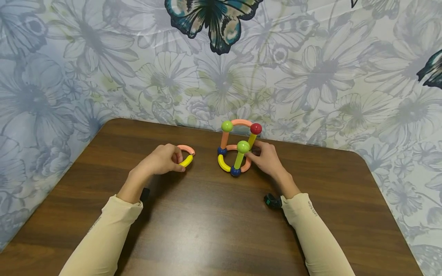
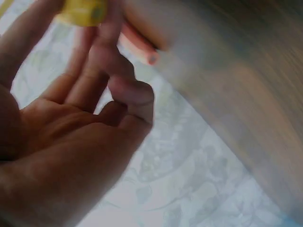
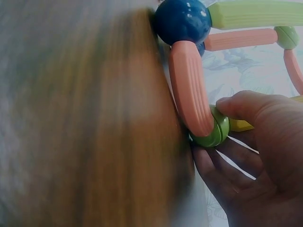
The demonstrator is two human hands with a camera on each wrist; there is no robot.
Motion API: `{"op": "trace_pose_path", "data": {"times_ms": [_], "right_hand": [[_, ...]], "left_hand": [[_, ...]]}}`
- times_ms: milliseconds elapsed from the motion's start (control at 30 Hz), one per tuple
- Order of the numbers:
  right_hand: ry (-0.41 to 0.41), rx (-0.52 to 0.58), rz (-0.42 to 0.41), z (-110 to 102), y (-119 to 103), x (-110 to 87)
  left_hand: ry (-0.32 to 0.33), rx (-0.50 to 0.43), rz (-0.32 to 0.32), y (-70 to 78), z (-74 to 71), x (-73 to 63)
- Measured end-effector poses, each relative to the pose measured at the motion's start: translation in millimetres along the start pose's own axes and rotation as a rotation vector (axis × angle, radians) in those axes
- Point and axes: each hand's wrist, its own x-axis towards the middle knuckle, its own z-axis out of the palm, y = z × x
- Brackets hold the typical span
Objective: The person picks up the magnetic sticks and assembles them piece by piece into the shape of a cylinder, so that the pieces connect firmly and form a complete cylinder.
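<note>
We locate the ball-and-bar frame [image 1: 225,141] upright on the table [image 1: 203,222], near the far edge. At its base we identify a ring comprising two blue balls [image 1: 236,171], a lower green ball [image 3: 218,127], a curved yellow bar [image 1: 223,164] and curved coral bars [image 1: 246,165]. Three straight bars rise from this ring: coral, yellow and green. The coral upright carries a rear green ball [image 1: 226,126], the yellow upright a red ball [image 1: 256,128]; a coral top bar [image 1: 241,122] spans these two. The green upright carries a front green ball [image 1: 243,147].

Right hand [image 1: 266,158]: we observe the grip clamped on the lower green ball, thumb on one side, fingers on the other.

Left hand [image 1: 165,159]: we observe the grip clamped on a loose yellow bar [image 1: 187,161], pinched between thumb and fingers, left of the frame and apart from it. A loose coral bar [image 1: 187,149] shows just beyond it; we cannot tell whether the fingers touch this bar.

Behind the table we note a flower-patterned wall covering [image 1: 228,84]
</note>
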Motion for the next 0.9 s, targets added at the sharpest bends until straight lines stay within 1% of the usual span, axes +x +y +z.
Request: {"op": "trace_pose_path", "data": {"times_ms": [67,133,200,233,300,367,433,467,567,633,700,800,900], "right_hand": [[0.004,0.000,0.003,0.5,0.7,0.1],[0.005,0.001,0.007,0.8,1.6,0.0],[0.006,0.005,0.011,1.0,1.4,-0.2],[0.007,0.006,0.012,1.1,1.0,-0.3],[0.009,0.004,0.010,1.0,-0.2,-0.5],[0.014,0.001,0.009,0.7,-2.0,-0.9],[0.018,-0.003,0.006,0.1,-2.7,-1.3],[0.021,-0.005,0.004,-0.5,-2.9,-1.5],[0.035,-0.002,0.003,-1.1,-2.2,-1.7],[0.042,-0.001,0.004,-0.6,-0.9,-1.8],[0.041,0.003,0.006,0.5,0.1,-1.8],[0.036,-0.002,0.005,1.7,0.3,-1.5],[0.037,-0.015,-0.001,2.3,-0.5,-0.2]], "left_hand": [[0.039,-0.108,0.082,3.1,0.2,1.1],[0.065,-0.246,0.150,7.9,1.1,2.5],[0.068,-0.406,0.199,13.6,2.8,4.3],[0.061,-0.487,0.210,16.7,3.4,5.1],[0.036,-0.661,0.211,23.3,5.7,7.9],[0.013,-0.833,0.182,30.5,7.8,10.9],[0.017,-0.980,0.149,38.6,10.4,15.4],[0.029,-1.028,0.138,43.1,12.1,17.8],[0.075,-1.120,0.108,58.3,16.6,24.8],[0.100,-1.148,0.097,67.1,19.7,29.3],[0.110,-1.184,0.083,73.4,22.1,32.6],[0.122,-1.250,0.054,77.5,23.9,35.5],[0.149,-1.312,0.010,78.3,23.4,35.5]]}}
